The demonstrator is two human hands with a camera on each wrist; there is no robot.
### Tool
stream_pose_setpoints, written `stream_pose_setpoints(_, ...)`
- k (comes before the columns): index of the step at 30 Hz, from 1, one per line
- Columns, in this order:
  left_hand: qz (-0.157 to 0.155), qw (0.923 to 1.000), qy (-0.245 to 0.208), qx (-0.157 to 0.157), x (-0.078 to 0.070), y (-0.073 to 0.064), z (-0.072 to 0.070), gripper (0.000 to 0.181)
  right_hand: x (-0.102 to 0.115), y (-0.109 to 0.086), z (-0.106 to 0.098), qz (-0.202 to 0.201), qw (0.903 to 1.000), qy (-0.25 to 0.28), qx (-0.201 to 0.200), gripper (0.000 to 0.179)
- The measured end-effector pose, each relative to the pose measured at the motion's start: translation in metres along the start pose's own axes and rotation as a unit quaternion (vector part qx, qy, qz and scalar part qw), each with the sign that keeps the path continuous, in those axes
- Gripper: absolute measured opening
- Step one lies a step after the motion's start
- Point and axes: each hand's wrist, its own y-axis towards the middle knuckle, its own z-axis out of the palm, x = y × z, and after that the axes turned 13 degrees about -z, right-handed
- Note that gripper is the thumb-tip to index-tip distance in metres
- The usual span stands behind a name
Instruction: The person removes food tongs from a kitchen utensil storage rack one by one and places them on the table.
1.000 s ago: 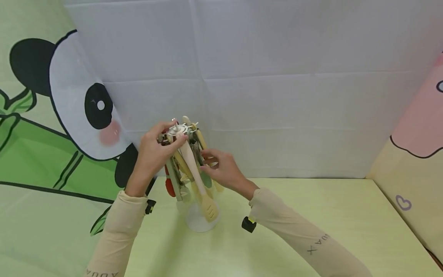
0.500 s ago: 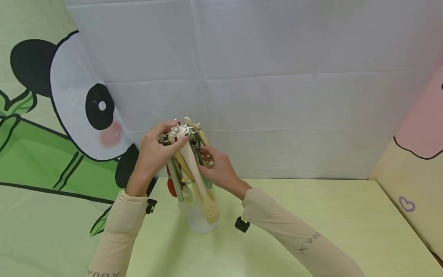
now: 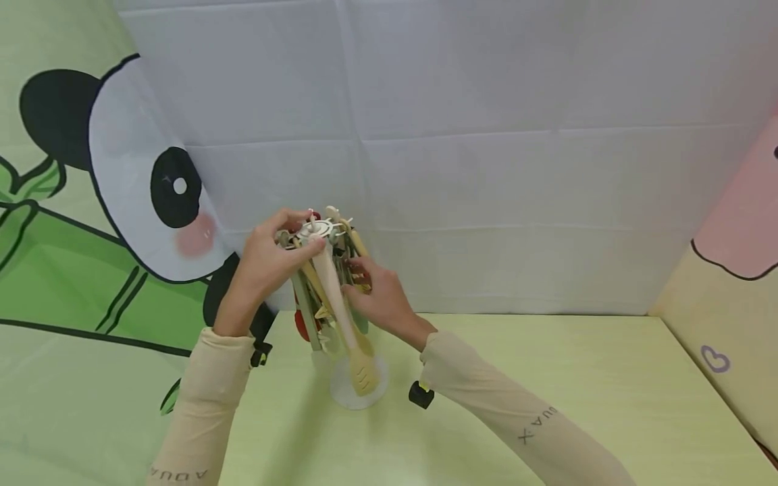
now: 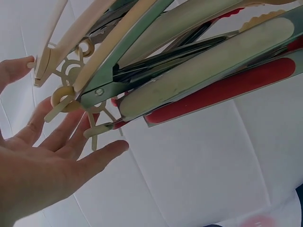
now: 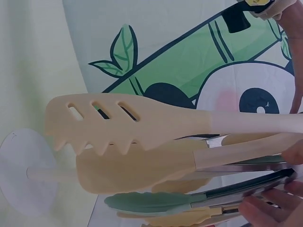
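Observation:
A white utensil rack [image 3: 317, 229] stands upright on a round base, hung with kitchen utensils. My left hand [image 3: 267, 256] spans the rack's top, thumb at the near side by a handle end and fingers behind the hub. The right hand [image 3: 383, 293] has its fingers curled about the tongs [image 5: 151, 203], whose green scalloped tip points down toward the base. Just left of that hand hangs a cream slotted turner [image 5: 109, 120] with a toothed edge. In the left wrist view, green-edged tongs handles and a red-handled utensil [image 4: 227, 92] crowd beside the fingers.
A pale yellow table [image 3: 547, 378] extends to the right under the right forearm. Behind it hangs a creased white cloth [image 3: 456, 169]. Panda-printed fabric [image 3: 121, 169] closes the left side. The rack's round base [image 3: 358, 395] sits on the table.
The right hand has moved slightly left, deeper among the hanging utensils, and its fingers have closed in. The left thumb has slid a little left; the slotted turner's lower end has swung slightly left.

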Motion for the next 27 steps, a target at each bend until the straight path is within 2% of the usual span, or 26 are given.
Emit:
stream_pose_setpoints(2, -0.003, 1.0, 0.002, -0.008, -0.004, 0.002, -0.002, 0.049, 0.0, 0.001, 0.001, 0.0, 0.9999, 0.01, -0.004, 0.038)
stream_pose_setpoints(5, 0.006, 0.9988, 0.019, -0.044, -0.011, 0.006, -0.002, 0.042, 0.0, 0.003, 0.002, -0.004, 0.9999, -0.001, -0.015, 0.035)
stream_pose_setpoints(9, 0.024, 0.9948, 0.037, -0.092, -0.016, 0.01, 0.003, 0.034, 0.0, 0.005, 0.005, 0.001, 0.9983, -0.054, -0.023, 0.037)
stream_pose_setpoints(11, 0.028, 0.9936, 0.035, -0.103, -0.016, 0.012, 0.004, 0.032, 0.001, 0.005, 0.007, 0.005, 0.9965, -0.081, -0.021, 0.04)
stream_pose_setpoints(18, 0.034, 0.994, 0.027, -0.101, -0.014, 0.014, 0.004, 0.033, 0.002, 0.001, 0.013, 0.029, 0.9901, -0.137, -0.011, 0.045)
stream_pose_setpoints(27, 0.037, 0.9948, 0.015, -0.093, -0.015, 0.015, 0.002, 0.029, 0.002, -0.001, 0.011, 0.025, 0.9916, -0.126, -0.015, 0.047)
